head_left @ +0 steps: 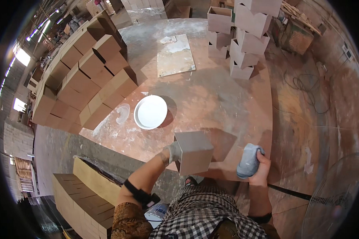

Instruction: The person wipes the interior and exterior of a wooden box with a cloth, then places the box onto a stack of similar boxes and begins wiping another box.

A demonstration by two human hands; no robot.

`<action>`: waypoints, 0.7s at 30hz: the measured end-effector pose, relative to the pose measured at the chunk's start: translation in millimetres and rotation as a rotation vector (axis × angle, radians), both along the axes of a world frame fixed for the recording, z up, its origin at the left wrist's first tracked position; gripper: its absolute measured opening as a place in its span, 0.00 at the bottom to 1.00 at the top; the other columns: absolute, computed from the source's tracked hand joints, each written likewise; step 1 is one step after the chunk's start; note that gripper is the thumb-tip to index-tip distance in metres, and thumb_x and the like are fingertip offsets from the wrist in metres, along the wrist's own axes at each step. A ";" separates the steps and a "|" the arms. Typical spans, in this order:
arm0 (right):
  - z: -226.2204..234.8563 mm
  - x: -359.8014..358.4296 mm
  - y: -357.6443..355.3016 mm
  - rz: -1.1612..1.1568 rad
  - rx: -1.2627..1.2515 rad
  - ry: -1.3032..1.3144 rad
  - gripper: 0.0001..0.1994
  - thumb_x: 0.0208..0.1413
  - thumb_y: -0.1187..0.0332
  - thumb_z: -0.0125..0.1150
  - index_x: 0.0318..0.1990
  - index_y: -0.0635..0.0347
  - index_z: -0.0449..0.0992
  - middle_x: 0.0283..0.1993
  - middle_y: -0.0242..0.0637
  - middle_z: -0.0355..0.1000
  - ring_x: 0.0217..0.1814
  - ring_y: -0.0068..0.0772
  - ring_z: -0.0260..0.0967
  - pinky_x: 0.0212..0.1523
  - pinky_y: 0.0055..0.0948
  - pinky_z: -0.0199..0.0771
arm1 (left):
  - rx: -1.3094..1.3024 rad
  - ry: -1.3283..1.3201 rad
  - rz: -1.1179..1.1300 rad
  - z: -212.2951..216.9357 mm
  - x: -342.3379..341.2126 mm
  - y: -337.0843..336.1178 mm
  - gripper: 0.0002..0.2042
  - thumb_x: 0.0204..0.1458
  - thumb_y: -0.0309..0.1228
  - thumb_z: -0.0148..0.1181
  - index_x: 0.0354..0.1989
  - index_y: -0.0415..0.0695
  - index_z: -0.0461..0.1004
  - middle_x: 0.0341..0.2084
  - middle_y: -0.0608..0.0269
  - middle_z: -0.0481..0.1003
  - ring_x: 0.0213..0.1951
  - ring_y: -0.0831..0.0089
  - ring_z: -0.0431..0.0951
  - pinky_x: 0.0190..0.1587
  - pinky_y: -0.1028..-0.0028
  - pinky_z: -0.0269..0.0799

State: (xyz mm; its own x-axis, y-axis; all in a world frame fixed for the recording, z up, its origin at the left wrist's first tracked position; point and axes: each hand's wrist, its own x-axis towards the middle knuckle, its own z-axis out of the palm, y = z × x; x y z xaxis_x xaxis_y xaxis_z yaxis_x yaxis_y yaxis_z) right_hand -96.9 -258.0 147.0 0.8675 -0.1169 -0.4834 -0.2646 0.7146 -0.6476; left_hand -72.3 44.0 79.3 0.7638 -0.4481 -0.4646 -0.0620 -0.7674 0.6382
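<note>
My left hand (173,152), in a pale glove, grips a grey box (197,153) from its left side and holds it near the table's front edge. Part of that hand is hidden by the box. To the right, my bare right hand (261,169) is closed around a grey-blue wad of cloth (248,161), held apart from the box. A round white basin (150,112) stands on the table beyond the box, with a white surface inside it.
Stacked brown boxes (81,71) line the table's left side. Pale boxes (247,44) are piled at the far right. A stained board (175,55) lies on the reddish table (211,95). More boxes (81,199) stand low at left; a fan (327,207) is at lower right.
</note>
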 end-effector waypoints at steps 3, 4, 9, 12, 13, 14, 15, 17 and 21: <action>-4.3 -0.2 5.9 0.217 -0.015 0.107 0.06 0.47 0.75 0.53 0.34 0.63 0.70 0.30 0.34 0.70 0.30 0.28 0.69 0.32 0.27 0.71 | -0.044 0.087 0.135 -25.1 22.1 -6.3 0.19 0.51 0.37 0.49 0.51 0.43 0.66 0.48 0.54 0.69 0.48 0.62 0.68 0.50 0.70 0.64; -8.0 0.6 9.2 0.279 -0.089 0.110 0.05 0.47 0.75 0.54 0.33 0.64 0.70 0.30 0.33 0.70 0.29 0.26 0.69 0.31 0.25 0.70 | -0.043 0.086 0.168 -32.6 26.0 -8.5 0.19 0.52 0.37 0.48 0.51 0.43 0.66 0.48 0.55 0.68 0.49 0.62 0.68 0.50 0.70 0.63; -18.7 9.2 23.6 0.544 -0.232 0.073 0.07 0.46 0.76 0.56 0.34 0.62 0.70 0.29 0.32 0.69 0.29 0.22 0.68 0.29 0.21 0.69 | 0.033 -0.329 0.079 -73.2 23.7 -7.1 0.19 0.51 0.43 0.48 0.46 0.43 0.70 0.42 0.50 0.72 0.45 0.56 0.72 0.45 0.68 0.68; -16.2 24.4 34.1 0.749 -0.414 0.010 0.09 0.45 0.76 0.57 0.36 0.65 0.71 0.29 0.32 0.69 0.28 0.21 0.67 0.29 0.20 0.67 | 0.010 -0.430 0.156 -91.7 17.3 -3.9 0.20 0.50 0.44 0.49 0.46 0.44 0.70 0.41 0.49 0.72 0.44 0.56 0.72 0.44 0.67 0.68; -16.6 33.0 38.6 0.753 -0.414 0.019 0.09 0.45 0.76 0.57 0.36 0.65 0.71 0.29 0.32 0.69 0.28 0.21 0.67 0.29 0.20 0.67 | 0.010 -0.363 0.181 -78.6 16.3 -6.7 0.20 0.49 0.44 0.49 0.45 0.43 0.70 0.41 0.49 0.72 0.44 0.56 0.72 0.44 0.66 0.68; -16.9 42.9 44.7 0.890 -0.545 -0.011 0.08 0.45 0.76 0.56 0.35 0.66 0.71 0.28 0.32 0.70 0.28 0.20 0.66 0.28 0.20 0.66 | 0.011 -0.296 0.208 -64.6 15.5 -9.3 0.19 0.49 0.44 0.49 0.44 0.43 0.71 0.41 0.49 0.72 0.44 0.56 0.72 0.44 0.66 0.68; -15.8 52.2 53.1 1.034 -0.676 -0.049 0.08 0.45 0.75 0.56 0.35 0.66 0.72 0.27 0.32 0.70 0.28 0.19 0.66 0.28 0.20 0.66 | 0.012 -0.291 0.220 -46.5 16.1 -12.2 0.19 0.49 0.44 0.49 0.44 0.43 0.71 0.41 0.49 0.72 0.44 0.56 0.72 0.44 0.66 0.68; -11.4 64.6 69.5 1.096 -0.909 -0.130 0.11 0.43 0.72 0.56 0.36 0.67 0.73 0.30 0.39 0.70 0.32 0.28 0.68 0.32 0.25 0.67 | 0.167 -0.267 0.070 -19.0 22.7 -25.6 0.18 0.50 0.42 0.48 0.43 0.42 0.70 0.41 0.49 0.72 0.43 0.56 0.72 0.45 0.65 0.67; -9.3 88.8 100.6 1.203 -1.400 -0.322 0.18 0.39 0.64 0.53 0.39 0.65 0.74 0.39 0.56 0.70 0.44 0.55 0.67 0.46 0.42 0.65 | 0.120 -0.293 0.277 -27.6 21.7 -34.3 0.18 0.47 0.42 0.52 0.43 0.44 0.71 0.40 0.52 0.73 0.42 0.57 0.73 0.43 0.65 0.69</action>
State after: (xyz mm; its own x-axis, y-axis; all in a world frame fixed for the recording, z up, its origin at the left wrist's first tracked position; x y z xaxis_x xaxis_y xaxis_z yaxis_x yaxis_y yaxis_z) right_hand -8.0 -157.4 137.7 0.8025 0.4312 -0.4123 0.0781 -0.7611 -0.6439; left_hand -50.5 9.6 51.7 0.9554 -0.1628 -0.2465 -0.0082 -0.8486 0.5290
